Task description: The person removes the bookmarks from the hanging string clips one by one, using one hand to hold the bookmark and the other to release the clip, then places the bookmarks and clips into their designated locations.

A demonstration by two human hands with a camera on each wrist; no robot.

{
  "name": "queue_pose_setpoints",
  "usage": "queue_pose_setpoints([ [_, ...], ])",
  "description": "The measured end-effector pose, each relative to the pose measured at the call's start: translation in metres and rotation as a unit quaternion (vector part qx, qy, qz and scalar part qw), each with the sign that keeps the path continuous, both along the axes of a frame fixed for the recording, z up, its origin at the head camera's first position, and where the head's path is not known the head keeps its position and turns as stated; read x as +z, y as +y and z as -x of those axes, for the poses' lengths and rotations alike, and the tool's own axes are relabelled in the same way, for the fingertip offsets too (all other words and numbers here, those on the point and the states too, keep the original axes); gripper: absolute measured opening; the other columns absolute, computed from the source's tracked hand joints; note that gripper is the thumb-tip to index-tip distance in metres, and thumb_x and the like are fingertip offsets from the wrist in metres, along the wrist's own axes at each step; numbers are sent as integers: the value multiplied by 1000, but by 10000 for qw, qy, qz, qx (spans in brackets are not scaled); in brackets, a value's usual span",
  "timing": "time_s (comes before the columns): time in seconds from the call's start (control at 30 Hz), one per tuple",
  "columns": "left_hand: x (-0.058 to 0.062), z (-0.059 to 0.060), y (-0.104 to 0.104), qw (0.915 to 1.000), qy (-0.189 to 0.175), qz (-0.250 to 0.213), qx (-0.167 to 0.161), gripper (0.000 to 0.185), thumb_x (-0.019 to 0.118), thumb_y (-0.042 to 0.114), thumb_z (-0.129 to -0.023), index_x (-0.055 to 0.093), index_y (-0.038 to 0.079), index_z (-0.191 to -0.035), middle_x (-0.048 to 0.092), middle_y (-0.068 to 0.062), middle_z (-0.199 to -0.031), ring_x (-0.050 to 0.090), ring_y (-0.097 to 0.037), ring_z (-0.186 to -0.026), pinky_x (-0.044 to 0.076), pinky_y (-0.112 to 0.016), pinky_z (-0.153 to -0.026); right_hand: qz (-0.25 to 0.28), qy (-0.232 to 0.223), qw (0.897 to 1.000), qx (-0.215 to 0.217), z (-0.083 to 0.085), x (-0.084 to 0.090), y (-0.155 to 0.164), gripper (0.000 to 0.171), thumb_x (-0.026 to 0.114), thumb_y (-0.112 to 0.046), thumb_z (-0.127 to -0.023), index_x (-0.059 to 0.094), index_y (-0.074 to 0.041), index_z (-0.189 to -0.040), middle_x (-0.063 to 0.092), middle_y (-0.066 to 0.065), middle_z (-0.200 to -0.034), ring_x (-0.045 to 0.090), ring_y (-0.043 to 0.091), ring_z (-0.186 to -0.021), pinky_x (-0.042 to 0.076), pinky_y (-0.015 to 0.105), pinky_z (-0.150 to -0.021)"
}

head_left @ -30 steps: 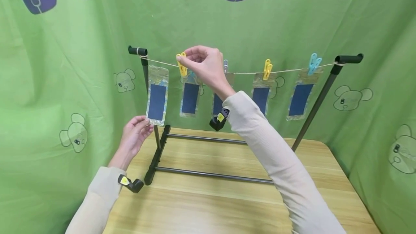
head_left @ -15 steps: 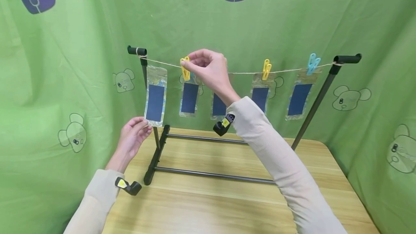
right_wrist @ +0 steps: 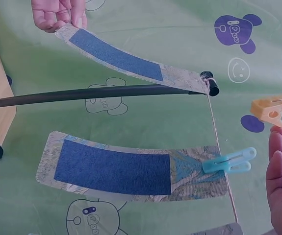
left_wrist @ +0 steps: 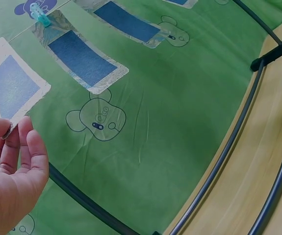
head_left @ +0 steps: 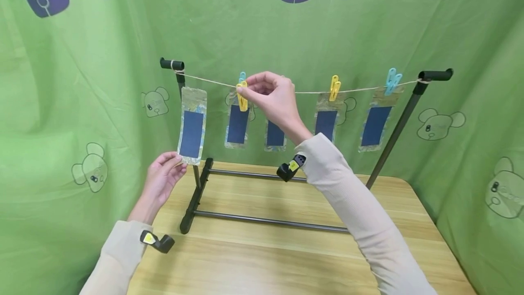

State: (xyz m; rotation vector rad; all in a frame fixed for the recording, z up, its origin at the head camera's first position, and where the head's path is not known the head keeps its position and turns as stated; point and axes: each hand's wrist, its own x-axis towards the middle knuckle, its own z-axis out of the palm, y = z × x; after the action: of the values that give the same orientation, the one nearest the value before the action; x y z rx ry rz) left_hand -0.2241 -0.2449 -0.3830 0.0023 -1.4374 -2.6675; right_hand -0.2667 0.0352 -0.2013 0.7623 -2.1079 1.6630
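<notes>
My left hand (head_left: 161, 179) pinches the bottom corner of a paper strip (head_left: 192, 133) with a dark blue panel and patterned ends. The strip stands upright and slightly bowed beside the left end of the string (head_left: 209, 80), with no clothespin on it. Between thumb and fingers, my right hand (head_left: 275, 99) holds a yellow clothespin (right_wrist: 273, 108). In the right wrist view this clothespin is apart from the string. A light blue clothespin (right_wrist: 229, 161) grips the second strip (right_wrist: 114, 166) on the string. My right hand partly hides the middle strip (head_left: 275, 135) in the head view.
Black posts (head_left: 397, 135) hold the string over a wooden table (head_left: 245, 258), joined by low bars (head_left: 270, 222). Farther right, strips hang from a yellow clothespin (head_left: 335, 88) and a light blue clothespin (head_left: 393, 81). A green printed curtain (head_left: 229, 22) surrounds the table.
My right hand has moved right and down with the yellow clothespin, away from the left strip. My left hand and its strip have shifted slightly left and down.
</notes>
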Motion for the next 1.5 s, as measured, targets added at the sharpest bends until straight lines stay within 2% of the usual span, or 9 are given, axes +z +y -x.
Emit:
queue_pose_setpoints([
  [0.13, -2, -3, -1, 10000, -33, -36, 38, 8, 57, -1, -95, 59, 7, -95, 61, -5, -91, 63, -15, -78, 55, -22, -76, 58, -42, 10000, -24, 0, -6, 7, 26, 78, -16, -83, 68, 2, -100, 70, 6, -84, 64, 19, -76, 52, 24, -66],
  [0.33, -3, -6, -2, 10000, -25, -5, 56, 9, 56, -1, -96, 59, 8, -95, 61, -5, -91, 62, -14, -78, 55, -21, -76, 217, 62, 9997, 0, 20, -24, 17, 26, 79, -16, -82, 69, 1, -100, 70, 7, -85, 64, 19, -75, 53, 24, -64],
  [0.47, -4, -8, -3, 10000, -13, -9, 8, 10, 55, -1, -96, 59, 8, -95, 61, -5, -91, 63, -15, -79, 55, -21, -77, 298, 33, 9995, 17, 24, -31, 23, 27, 80, -21, -81, 70, -3, -99, 70, 6, -84, 64, 20, -74, 53, 25, -64],
  [0.6, -5, -10, -3, 10000, 26, 29, 54, 10, 56, -1, -96, 60, 8, -95, 61, -4, -91, 63, -14, -79, 55, -21, -77, 364, 11, 9993, 37, 21, -36, 28, 28, 81, -25, -80, 70, -4, -97, 70, 6, -84, 64, 21, -74, 54, 26, -66],
  [0.87, -8, -15, -3, 10000, 23, 16, 91, 13, 53, -2, -97, 60, 8, -93, 60, -3, -91, 63, -14, -77, 55, -21, -76, 466, -18, 9989, 60, 12, -46, 39, 26, 82, -21, -80, 71, -3, -96, 70, 6, -82, 64, 21, -73, 53, 24, -64],
  [1.3, -14, -27, -8, 9997, -15, -211, 94, 13, 54, -4, -96, 62, 7, -92, 60, -5, -92, 63, -15, -76, 56, -22, -75, 428, -121, 9989, -115, 1, -69, 58, 28, 81, -26, -80, 72, -6, -96, 70, 8, -82, 63, 23, -71, 53, 25, -60],
  [1.4, -15, -27, -9, 9996, -23, -272, 105, 15, 53, -4, -96, 62, 7, -92, 60, -5, -92, 63, -15, -76, 56, -22, -75, 420, -160, 9989, -155, -1, -70, 64, 24, 80, -23, -81, 72, -6, -96, 70, 7, -82, 63, 20, -70, 52, 23, -60],
  [1.5, -17, -27, -8, 9994, -41, -324, 113, 16, 52, -5, -96, 62, 7, -91, 58, -4, -97, 63, -15, -76, 56, -22, -75, 388, -257, 9988, -177, -13, -65, 68, 21, 79, -17, -82, 71, -3, -96, 70, 7, -82, 63, 18, -70, 51, 22, -61],
])
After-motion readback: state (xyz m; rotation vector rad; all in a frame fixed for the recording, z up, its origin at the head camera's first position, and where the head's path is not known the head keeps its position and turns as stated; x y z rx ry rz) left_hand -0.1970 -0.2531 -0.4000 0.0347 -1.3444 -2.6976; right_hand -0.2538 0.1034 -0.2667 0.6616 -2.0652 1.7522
